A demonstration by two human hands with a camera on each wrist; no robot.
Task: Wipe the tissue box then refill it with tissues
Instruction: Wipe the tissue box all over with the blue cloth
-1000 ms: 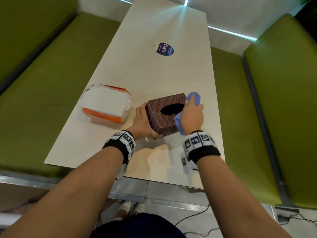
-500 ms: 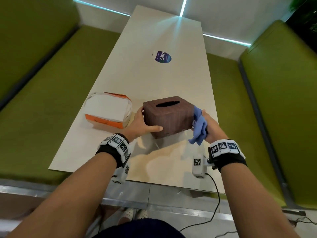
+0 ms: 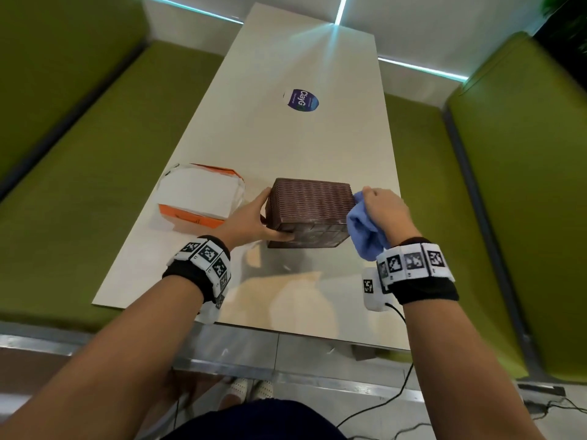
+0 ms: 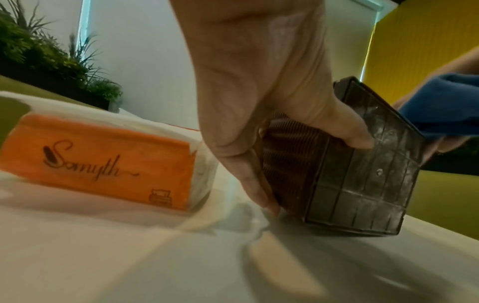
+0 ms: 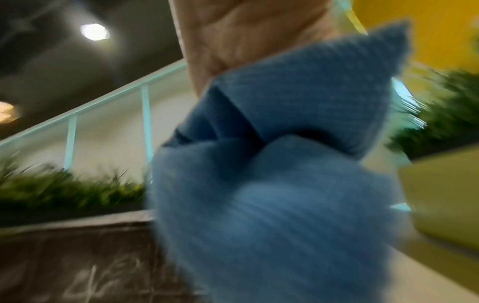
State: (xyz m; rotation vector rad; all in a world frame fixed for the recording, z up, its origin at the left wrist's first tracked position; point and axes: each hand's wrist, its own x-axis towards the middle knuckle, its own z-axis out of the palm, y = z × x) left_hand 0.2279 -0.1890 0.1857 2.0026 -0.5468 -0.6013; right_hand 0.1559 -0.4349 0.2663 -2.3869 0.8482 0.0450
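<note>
Ok so nearest to me: my left hand [image 3: 246,219] is gripping the tissue box [image 3: 311,206], thumb hooked over the base panel, fingers down its left side. My right hand [image 3: 386,214] is closed round a blue cloth [image 3: 365,231], bunched up and pushed against the box's right side. Right wrist cam is mostly cloth + blur, so can't tell exact finger positions there.

The box is brown w/ a woven texture, tipped on its side in the near-middle of the tabletop [image 3: 305,147], ribbed base panel facing me. Base looks scuffed / dusty in the left wrist view.

Just left of it, close to my left hand, sits the tissue pack [image 3: 198,198]: orange wrapper, white tissues showing on top.

Further out there's a round blue sticker [image 3: 301,100] mid-tabletop. Green bench seats [image 3: 79,147] run both sides.
</note>
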